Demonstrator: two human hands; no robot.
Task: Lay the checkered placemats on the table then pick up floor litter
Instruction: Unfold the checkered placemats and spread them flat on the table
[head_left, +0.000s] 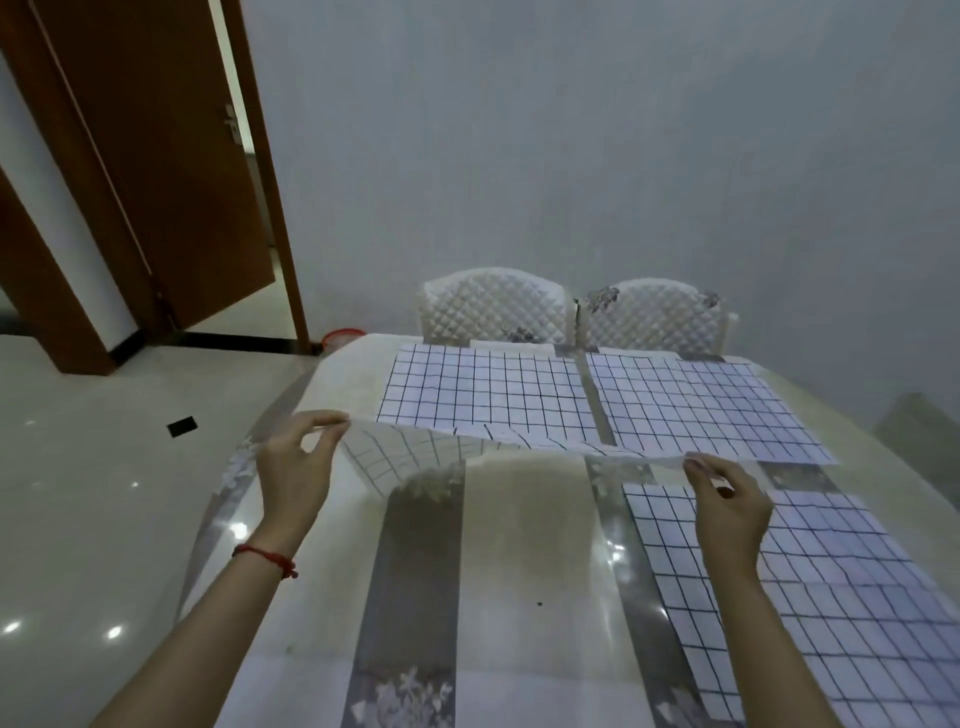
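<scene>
I hold a white checkered placemat (410, 457) stretched above the near left part of the table (524, 545). My left hand (296, 467) pinches its left corner and my right hand (727, 506) pinches its right corner, so the sheet sags between them. Three more checkered placemats lie flat: one at the far left (483, 392), one at the far right (696, 405), one at the near right (841, 587). A small black piece of litter (182, 426) lies on the glossy floor to the left.
Two white quilted chairs (493, 309) (654, 317) stand at the table's far side against the grey wall. A red-rimmed basket (342, 336) sits on the floor by the brown door frame (270, 171). Open tiled floor (88, 493) lies left of the table.
</scene>
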